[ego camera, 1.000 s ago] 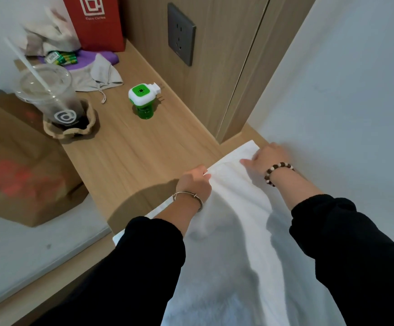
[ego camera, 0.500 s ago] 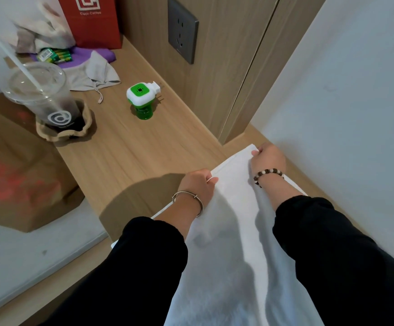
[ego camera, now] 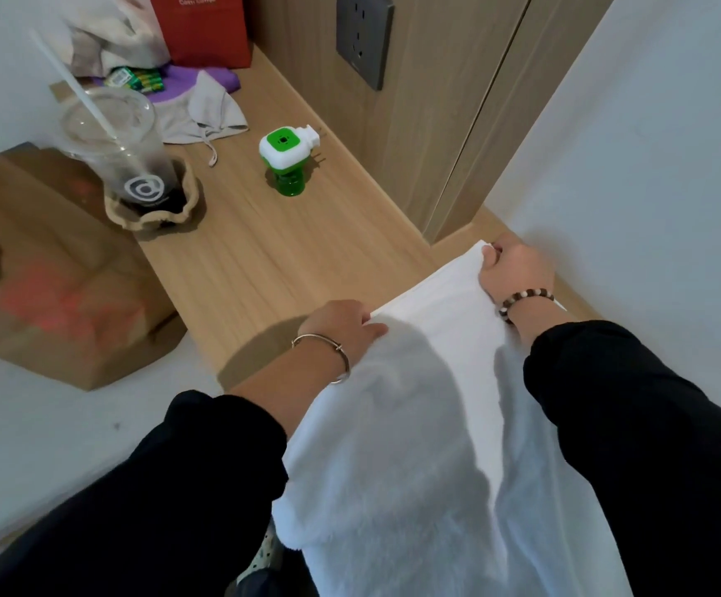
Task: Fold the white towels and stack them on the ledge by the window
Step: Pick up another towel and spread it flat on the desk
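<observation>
A white towel [ego camera: 432, 407] lies with its far edge on the wooden ledge [ego camera: 272, 260] and hangs down toward me over the ledge's front. My left hand [ego camera: 341, 325] pinches the towel's far left corner. The far right corner, close to the white wall, is gripped by my right hand [ego camera: 516, 273] with curled fingers. Both forearms in black sleeves frame the towel. A thin layered white edge shows along the towel's far side between my hands.
On the ledge stand a green and white plug-in device [ego camera: 287, 159], a plastic cup with a straw [ego camera: 128, 152] in a paper holder, a grey cloth [ego camera: 208, 112] and a red bag [ego camera: 203, 28]. A brown paper bag [ego camera: 48, 269] sits left, below. A wall socket [ego camera: 365, 36] is on the wood panel.
My hands have carried the towel's far edge further onto the ledge and to the right, the right hand now nearer the wall corner. The towel lies flatter between them.
</observation>
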